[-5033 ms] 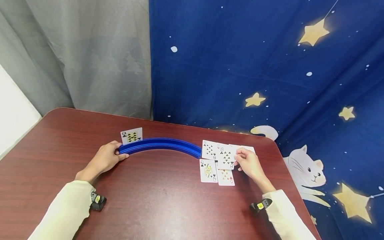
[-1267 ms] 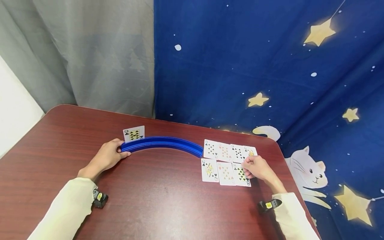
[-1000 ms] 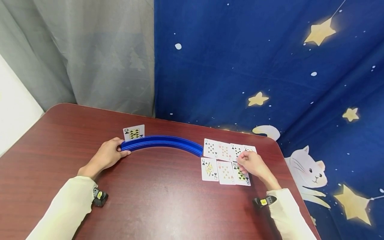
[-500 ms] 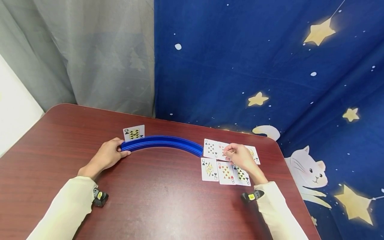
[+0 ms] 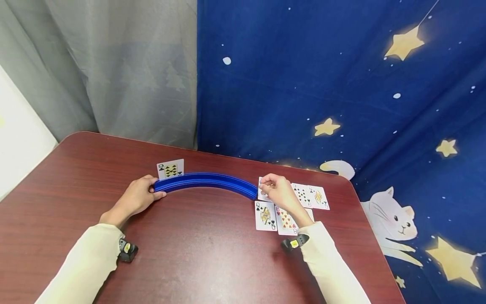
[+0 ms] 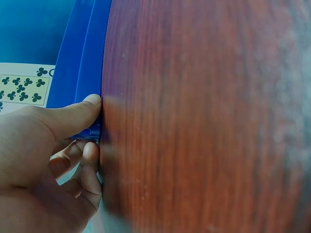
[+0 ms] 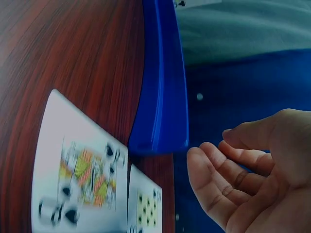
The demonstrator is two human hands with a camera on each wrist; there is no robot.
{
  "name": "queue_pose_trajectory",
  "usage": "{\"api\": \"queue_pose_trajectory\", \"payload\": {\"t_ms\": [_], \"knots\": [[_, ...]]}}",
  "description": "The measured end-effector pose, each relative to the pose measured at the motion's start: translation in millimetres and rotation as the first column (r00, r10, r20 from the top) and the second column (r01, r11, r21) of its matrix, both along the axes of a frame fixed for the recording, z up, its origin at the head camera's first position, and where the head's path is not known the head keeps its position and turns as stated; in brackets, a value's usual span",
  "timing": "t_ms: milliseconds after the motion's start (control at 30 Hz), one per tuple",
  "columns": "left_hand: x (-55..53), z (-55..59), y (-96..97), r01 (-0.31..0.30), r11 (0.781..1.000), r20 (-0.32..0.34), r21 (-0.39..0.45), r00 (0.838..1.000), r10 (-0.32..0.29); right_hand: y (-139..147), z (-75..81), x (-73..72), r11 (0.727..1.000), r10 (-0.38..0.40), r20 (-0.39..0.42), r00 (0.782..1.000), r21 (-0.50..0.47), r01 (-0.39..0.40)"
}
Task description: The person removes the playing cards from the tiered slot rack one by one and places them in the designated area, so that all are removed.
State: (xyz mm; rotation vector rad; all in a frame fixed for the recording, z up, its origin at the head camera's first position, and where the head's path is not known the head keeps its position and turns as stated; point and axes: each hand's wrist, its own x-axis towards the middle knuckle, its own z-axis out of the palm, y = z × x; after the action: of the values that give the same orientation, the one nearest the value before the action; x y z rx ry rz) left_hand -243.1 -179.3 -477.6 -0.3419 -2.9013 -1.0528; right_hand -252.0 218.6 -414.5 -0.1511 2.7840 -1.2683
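Note:
My left hand (image 5: 133,197) holds the near-left end of a curved blue card holder (image 5: 206,179), thumb on top and fingers beneath, as the left wrist view shows. A clubs card (image 5: 170,169) stands upright in the holder's slot close to that hand. My right hand (image 5: 282,193) hovers over the upper left card (image 5: 264,197) of a face-up group at the holder's right end. Nothing is between its loosely bent fingers (image 7: 206,177) in the right wrist view. A spades face card (image 7: 90,177) lies below, beside the holder's end.
A hearts card (image 5: 286,221) lies in the lower row, partly under my right forearm. Farther right are a spades number card (image 5: 301,195) and a clubs face card (image 5: 319,197). The table's (image 5: 190,261) back edge meets grey and blue curtains (image 5: 258,84).
Five seconds ago my right hand held a clubs card; that card then lay at the lower right. The hand has since swept left over the cards. My left hand stays on the holder.

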Motion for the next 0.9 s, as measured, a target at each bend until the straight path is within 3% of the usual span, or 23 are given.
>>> {"api": "queue_pose_trajectory", "payload": {"t_ms": [533, 900], "knots": [[-0.4, 1.2, -1.6, 0.000, 1.000, -0.001, -0.004, 1.000, 0.000, -53, 1.5, -13.6, 0.989, 0.134, -0.070, 0.989, -0.056, -0.138], [-0.5, 2.1, -0.3, -0.002, 1.000, -0.001, -0.006, 1.000, 0.002, -89, -2.0, -19.4, 0.978, 0.170, -0.084, 0.982, -0.111, -0.178]]}}
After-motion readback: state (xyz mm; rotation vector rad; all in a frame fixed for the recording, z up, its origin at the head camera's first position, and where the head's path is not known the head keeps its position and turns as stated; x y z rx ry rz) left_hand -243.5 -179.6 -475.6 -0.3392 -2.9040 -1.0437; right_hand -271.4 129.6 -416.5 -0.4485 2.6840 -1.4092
